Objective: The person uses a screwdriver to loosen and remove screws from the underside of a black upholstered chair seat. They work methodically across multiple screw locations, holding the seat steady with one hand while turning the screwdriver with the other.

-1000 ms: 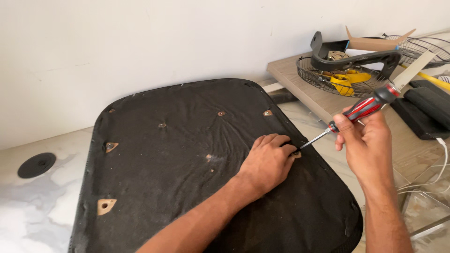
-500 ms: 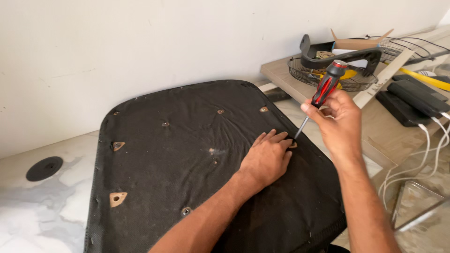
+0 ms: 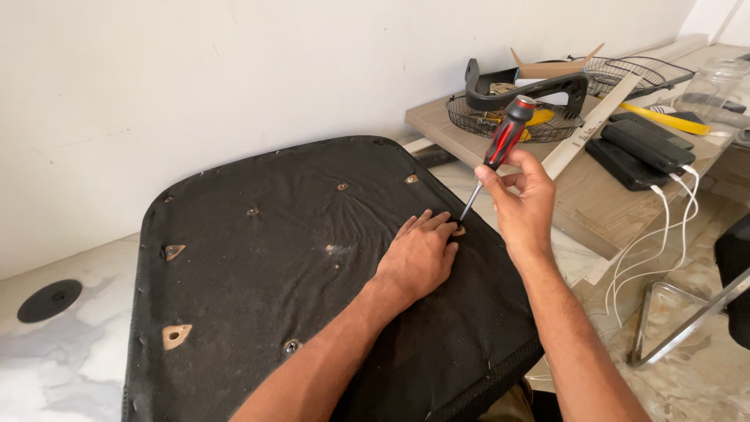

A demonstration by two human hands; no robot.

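A black fabric-covered seat panel lies underside up, with several screw holes showing bare wood. My left hand rests flat on its right part, fingertips beside a hole near the right edge. My right hand grips a screwdriver with a red and black handle, held steeply upright. Its tip sits in that hole, right at my left fingertips.
A low wooden board at the right carries a wire basket with yellow items, a black curved armrest, black flat boxes and a glass jar. White cables hang off it. A black disc lies on the marble floor.
The screwdriver has swung from a low slant to nearly upright, with my right hand now above the hole. My left hand stays by the hole. The view has shifted rightward.
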